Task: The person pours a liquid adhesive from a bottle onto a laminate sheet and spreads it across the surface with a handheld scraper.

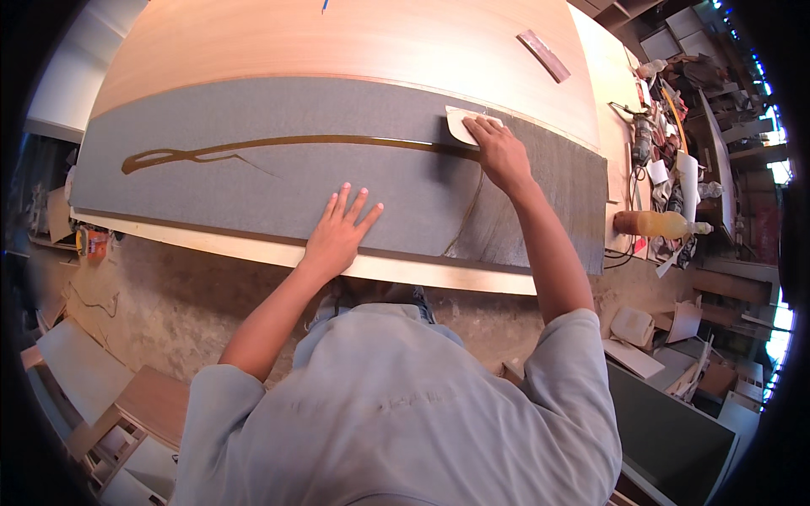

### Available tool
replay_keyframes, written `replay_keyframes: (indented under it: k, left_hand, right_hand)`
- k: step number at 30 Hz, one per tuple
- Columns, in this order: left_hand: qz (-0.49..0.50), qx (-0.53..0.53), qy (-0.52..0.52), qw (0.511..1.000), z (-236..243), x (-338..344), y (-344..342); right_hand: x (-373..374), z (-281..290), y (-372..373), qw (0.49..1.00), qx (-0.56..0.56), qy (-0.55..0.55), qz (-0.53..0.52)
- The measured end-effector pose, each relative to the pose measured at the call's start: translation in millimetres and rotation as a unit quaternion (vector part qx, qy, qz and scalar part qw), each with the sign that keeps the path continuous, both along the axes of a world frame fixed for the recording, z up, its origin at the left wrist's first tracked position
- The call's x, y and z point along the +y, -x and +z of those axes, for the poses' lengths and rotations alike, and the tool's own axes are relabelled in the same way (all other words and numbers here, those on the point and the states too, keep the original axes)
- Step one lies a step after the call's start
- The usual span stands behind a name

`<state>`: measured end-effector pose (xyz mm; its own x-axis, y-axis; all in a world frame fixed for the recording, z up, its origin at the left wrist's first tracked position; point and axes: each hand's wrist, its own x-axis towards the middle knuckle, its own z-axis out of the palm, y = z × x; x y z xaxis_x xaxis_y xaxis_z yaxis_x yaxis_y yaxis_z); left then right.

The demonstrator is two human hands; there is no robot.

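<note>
Spreader [458, 126], pale and flat, sits over the far side of the grey panel [245, 190], right of the middle. The right hand [498, 152] has it, fingers closed together over its upper face; the thumb is hidden, and how hard the edge bears down I cannot tell. A long amber bead of liquid [321, 140] runs along the panel from a loop near the left end to just by this hand. On the right lies a darker, streaked film [553, 190], ending in a curved amber ridge that comes down toward the near edge.

The left hand [337, 232] is open, palm down with its fingers spread, on the panel's near side; it has hold of nothing and seems to serve as a brace.

To spread well, I would tilt the blade slightly and press evenly across its whole width, since a dipping corner would likely leave streaks. Short, overlapping strokes from the ridge should thin it before it thickens, and the bead is best drawn sideways toward both long edges rather than pushed ahead in one heap. Easing off near the edge should limit drips onto the pale board [202, 238] beneath. The left hand looks well clear of the bead, and is best kept so.

Beyond the panel lies a wide wood sheet [337, 42] with a small block [544, 56] on it; to the right are a bottle [651, 223] of amber liquid and a power tool [643, 139].
</note>
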<state>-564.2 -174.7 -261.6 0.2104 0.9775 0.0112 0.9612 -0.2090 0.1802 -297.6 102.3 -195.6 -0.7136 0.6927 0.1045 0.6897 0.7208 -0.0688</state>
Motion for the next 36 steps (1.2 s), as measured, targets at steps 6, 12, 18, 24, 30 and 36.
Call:
replay_keyframes:
  k: [6,12,18,24,30,36]
  left_hand:
    - [0.013,-0.003,0.036,0.999,12,3,0]
    - [0.004,-0.002,0.047,0.999,16,7,-1]
    - [-0.001,0.014,0.04,0.999,15,6,2]
    - [-0.016,0.024,0.051,0.998,21,8,4]
    - [-0.04,-0.001,0.012,0.999,16,10,13]
    - [-0.034,0.0,-0.003,0.999,8,8,10]
  right_hand:
    - [19,-24,0,1.0,-0.023,0.003,-0.007]
    - [37,-19,-11,1.0,-0.005,0.003,-0.023]
    - [41,-35,-9,0.999,0.023,0.038,-0.03]
    - [10,-11,-22,0.993,-0.023,0.116,-0.026]
    - [-164,14,-45,0.977,-0.078,0.192,-0.045]
    - [-249,48,-21,0.961,0.001,0.266,-0.079]
